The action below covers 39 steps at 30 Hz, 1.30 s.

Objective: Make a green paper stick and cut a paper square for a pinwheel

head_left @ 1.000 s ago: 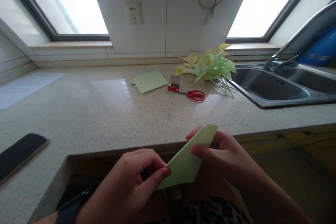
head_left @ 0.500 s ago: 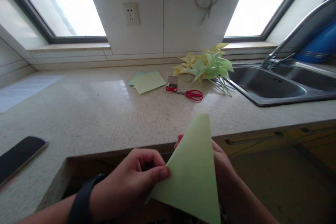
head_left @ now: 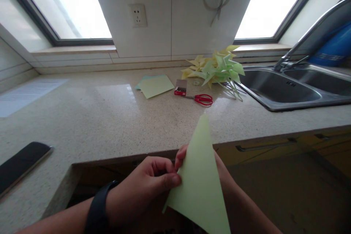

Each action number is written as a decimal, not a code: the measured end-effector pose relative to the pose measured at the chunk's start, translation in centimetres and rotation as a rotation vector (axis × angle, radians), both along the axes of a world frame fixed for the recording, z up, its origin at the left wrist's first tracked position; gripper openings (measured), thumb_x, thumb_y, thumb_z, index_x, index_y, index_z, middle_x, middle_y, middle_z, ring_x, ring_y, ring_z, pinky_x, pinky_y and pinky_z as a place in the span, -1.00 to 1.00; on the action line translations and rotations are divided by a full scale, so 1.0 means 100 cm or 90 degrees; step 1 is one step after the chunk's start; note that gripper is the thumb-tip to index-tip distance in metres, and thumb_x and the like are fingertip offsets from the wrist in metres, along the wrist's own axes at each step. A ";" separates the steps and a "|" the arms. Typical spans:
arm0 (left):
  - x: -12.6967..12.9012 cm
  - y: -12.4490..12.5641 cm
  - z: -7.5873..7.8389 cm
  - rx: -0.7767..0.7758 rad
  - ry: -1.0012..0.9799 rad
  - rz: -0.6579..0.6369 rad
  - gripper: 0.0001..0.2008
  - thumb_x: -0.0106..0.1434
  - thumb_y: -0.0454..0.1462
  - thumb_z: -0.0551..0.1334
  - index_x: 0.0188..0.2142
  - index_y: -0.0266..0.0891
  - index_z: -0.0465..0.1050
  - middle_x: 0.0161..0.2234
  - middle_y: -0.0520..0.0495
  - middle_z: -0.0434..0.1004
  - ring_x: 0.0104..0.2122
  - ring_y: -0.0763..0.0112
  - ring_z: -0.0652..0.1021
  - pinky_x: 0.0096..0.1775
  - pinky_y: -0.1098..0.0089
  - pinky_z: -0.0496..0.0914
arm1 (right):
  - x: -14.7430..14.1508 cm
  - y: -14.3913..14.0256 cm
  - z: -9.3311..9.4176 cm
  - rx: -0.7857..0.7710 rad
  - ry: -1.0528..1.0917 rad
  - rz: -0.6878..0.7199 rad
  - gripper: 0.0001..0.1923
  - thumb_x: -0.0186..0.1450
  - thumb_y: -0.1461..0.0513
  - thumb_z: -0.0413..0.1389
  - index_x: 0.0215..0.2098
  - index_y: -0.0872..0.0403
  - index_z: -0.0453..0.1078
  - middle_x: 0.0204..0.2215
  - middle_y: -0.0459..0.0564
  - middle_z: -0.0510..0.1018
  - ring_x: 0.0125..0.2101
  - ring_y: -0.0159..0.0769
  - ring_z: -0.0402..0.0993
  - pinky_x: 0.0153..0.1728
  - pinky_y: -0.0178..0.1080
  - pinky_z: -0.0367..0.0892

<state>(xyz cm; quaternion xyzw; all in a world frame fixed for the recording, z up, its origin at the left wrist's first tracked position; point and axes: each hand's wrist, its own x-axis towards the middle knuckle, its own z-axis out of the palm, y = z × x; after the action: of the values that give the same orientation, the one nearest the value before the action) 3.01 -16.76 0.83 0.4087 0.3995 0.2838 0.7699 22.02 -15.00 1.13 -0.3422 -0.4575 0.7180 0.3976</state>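
My left hand (head_left: 149,186), with a dark band at the wrist, pinches the left edge of a pale green sheet of paper (head_left: 199,179) between thumb and curled forefinger. The sheet looks folded into a tall triangle, held up in front of the counter's edge. My right hand (head_left: 181,154) is behind the paper and mostly hidden by it. Its curled fingers show past the paper's left edge, just above my left fingers, gripping the sheet from the back. A thin pale tip sticks out below the paper's lower left corner.
On the counter (head_left: 104,117) lie flat yellow and blue sheets (head_left: 157,86), a small red box (head_left: 180,88), red-handled scissors (head_left: 203,98) and a pile of paper pinwheels (head_left: 219,67). A steel sink (head_left: 287,84) is at right; a black phone-like object (head_left: 23,164) and printed paper (head_left: 30,93) at left.
The green paper has turned and narrowed in view, its top shifting left. My left hand has moved slightly right, and more of my right fingers show at the paper's left edge.
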 end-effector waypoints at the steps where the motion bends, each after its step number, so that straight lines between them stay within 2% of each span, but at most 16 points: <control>1: -0.001 0.001 0.003 0.018 0.020 -0.009 -0.59 0.07 0.02 0.50 -0.38 -0.31 0.57 -0.46 0.03 0.47 -0.44 0.46 0.39 -0.36 0.46 0.26 | 0.001 0.000 -0.002 -0.001 0.010 -0.016 -0.73 0.18 0.00 0.35 -0.33 0.02 0.62 -0.45 -0.05 0.63 -0.52 -0.38 0.48 -0.49 -0.33 0.40; 4: -0.003 0.003 0.015 0.109 0.110 -0.052 -0.70 0.30 -0.05 0.34 -0.27 -0.26 0.65 -0.37 0.00 0.55 -0.37 0.41 0.43 -0.28 0.43 0.32 | 0.005 0.001 -0.008 0.020 0.032 -0.051 -0.81 0.26 0.07 0.32 -0.32 0.03 0.62 -0.47 -0.08 0.61 -0.51 -0.41 0.47 -0.45 -0.33 0.40; 7: -0.003 0.001 0.026 0.164 0.116 -0.050 -0.69 0.41 -0.07 0.22 -0.18 -0.21 0.66 -0.36 -0.01 0.59 -0.35 0.37 0.49 -0.19 0.38 0.39 | 0.010 0.001 -0.011 0.030 0.013 -0.058 -0.81 0.30 0.07 0.29 -0.29 0.02 0.62 -0.43 -0.06 0.61 -0.44 -0.34 0.52 -0.39 -0.27 0.43; 11: -0.004 -0.002 0.032 0.151 0.022 -0.035 -0.59 0.49 -0.04 0.06 0.05 -0.16 0.59 -0.21 -0.10 0.66 -0.23 0.27 0.58 -0.07 0.28 0.43 | 0.014 0.002 -0.011 0.038 -0.026 -0.075 -0.79 0.28 0.06 0.31 -0.30 0.02 0.62 -0.38 -0.03 0.63 -0.41 -0.31 0.53 -0.36 -0.25 0.43; 15: -0.006 -0.007 0.026 0.084 -0.087 -0.031 -0.46 0.48 0.06 -0.01 0.09 -0.19 0.57 -0.16 -0.17 0.67 -0.17 0.16 0.61 -0.02 0.19 0.43 | 0.015 0.003 -0.012 0.037 -0.051 -0.076 -0.79 0.28 0.05 0.31 -0.33 0.02 0.61 -0.43 -0.08 0.59 -0.44 -0.38 0.47 -0.39 -0.30 0.37; 18: -0.008 -0.010 0.024 0.082 -0.119 -0.021 -0.39 0.43 0.15 0.01 0.10 -0.21 0.55 -0.16 -0.21 0.67 -0.16 0.12 0.61 -0.02 0.17 0.42 | 0.013 0.003 -0.012 0.026 -0.067 -0.088 -0.75 0.25 0.03 0.33 -0.35 0.05 0.60 -0.44 -0.07 0.58 -0.45 -0.37 0.44 -0.42 -0.31 0.35; 23: -0.009 -0.009 0.028 0.136 -0.056 -0.007 -0.43 0.35 0.16 0.16 0.01 -0.23 0.60 -0.13 -0.18 0.64 -0.17 0.17 0.57 -0.09 0.28 0.40 | 0.010 0.002 -0.014 -0.007 -0.071 -0.114 -0.70 0.20 0.01 0.36 -0.39 0.08 0.56 -0.49 -0.07 0.57 -0.48 -0.35 0.44 -0.45 -0.29 0.34; 27: -0.010 -0.009 0.025 0.126 -0.065 -0.007 -0.47 0.27 0.14 0.27 -0.08 -0.25 0.63 -0.24 -0.13 0.64 -0.23 0.23 0.55 -0.16 0.36 0.40 | 0.006 0.002 -0.015 -0.029 -0.046 -0.133 -0.68 0.15 0.01 0.40 -0.42 0.08 0.52 -0.54 -0.09 0.54 -0.52 -0.36 0.43 -0.48 -0.30 0.32; 30: -0.009 -0.011 0.023 0.102 -0.007 -0.003 -0.54 0.20 0.08 0.38 -0.17 -0.27 0.63 -0.33 -0.08 0.60 -0.33 0.33 0.53 -0.28 0.43 0.38 | 0.003 0.002 -0.017 -0.051 -0.013 -0.143 -0.66 0.11 0.01 0.43 -0.44 0.07 0.49 -0.56 -0.12 0.52 -0.54 -0.38 0.41 -0.50 -0.31 0.30; 32: -0.006 -0.013 0.024 0.093 0.070 0.020 -0.61 0.17 0.01 0.42 -0.25 -0.29 0.62 -0.41 -0.04 0.57 -0.43 0.41 0.48 -0.39 0.47 0.34 | 0.000 0.001 -0.019 -0.067 0.009 -0.148 -0.65 0.09 0.02 0.44 -0.46 0.07 0.47 -0.58 -0.14 0.50 -0.56 -0.41 0.39 -0.51 -0.33 0.28; 35: 0.002 -0.014 0.027 0.101 0.161 0.064 -0.73 0.13 -0.12 0.45 -0.32 -0.29 0.62 -0.45 -0.03 0.59 -0.48 0.39 0.49 -0.45 0.44 0.37 | -0.003 -0.002 -0.023 -0.091 0.037 -0.149 -0.65 0.09 0.06 0.45 -0.47 0.09 0.45 -0.58 -0.16 0.50 -0.57 -0.46 0.36 -0.52 -0.37 0.25; 39: 0.011 -0.014 0.028 0.104 0.183 0.162 -0.79 0.04 -0.20 0.48 -0.35 -0.26 0.63 -0.49 -0.02 0.62 -0.49 0.33 0.54 -0.48 0.41 0.42 | -0.012 -0.007 -0.026 -0.110 0.074 -0.158 -0.66 0.08 0.10 0.47 -0.48 0.09 0.43 -0.58 -0.18 0.50 -0.58 -0.50 0.34 -0.55 -0.42 0.21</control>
<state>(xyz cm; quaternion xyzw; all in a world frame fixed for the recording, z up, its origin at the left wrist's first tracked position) 4.12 -18.20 3.61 0.4519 0.5293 0.3492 0.6275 20.86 -15.66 -1.47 -0.3867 -0.3246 0.7188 0.4780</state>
